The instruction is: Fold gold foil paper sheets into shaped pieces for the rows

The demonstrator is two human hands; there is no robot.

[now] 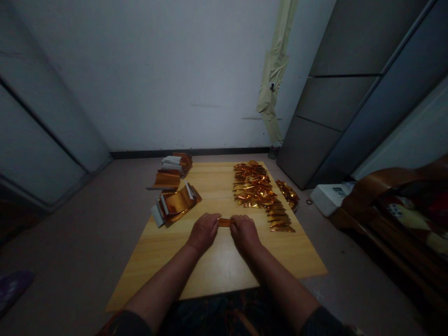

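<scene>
Dark clothing (206, 317) showed nearest, below the tabletop (217, 275). On its left lay copper-coloured foil sheets (178, 201); then the left hand (205, 231) pinched one end of a narrow foil strip (224, 223), near the tabletop's middle, and the right hand (245, 233) the other. Folding seemed in hand, the next move likely calling for even finger pressure. Pointed foil pieces (252, 186) lay rightward.

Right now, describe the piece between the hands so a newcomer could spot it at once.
Find the wooden table in front of the pale wall. Around its middle, a narrow copper-coloured foil strip spans from the left hand to the right hand. Unlike the foil sheets at left and crinkled foil pieces at right, it alone is held.
</scene>
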